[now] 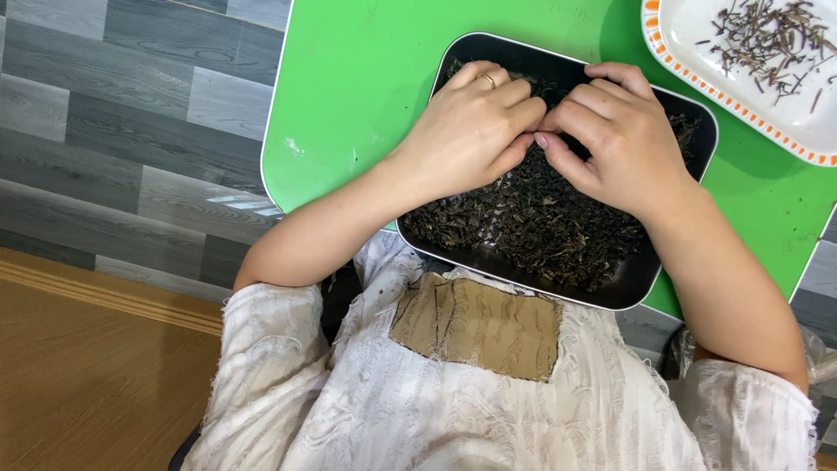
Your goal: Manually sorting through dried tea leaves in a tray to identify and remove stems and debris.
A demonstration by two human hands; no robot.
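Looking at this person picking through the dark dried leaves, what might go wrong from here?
The black rectangular tray overhangs the green table's near edge above the lap, so a push might tip it. The left hand and right hand pinch together over the dark dried leaves; bits may scatter before reaching the white orange-rimmed plate of twigs.

place: home | cues: grey plank floor [131, 131], green plastic table [357, 78]
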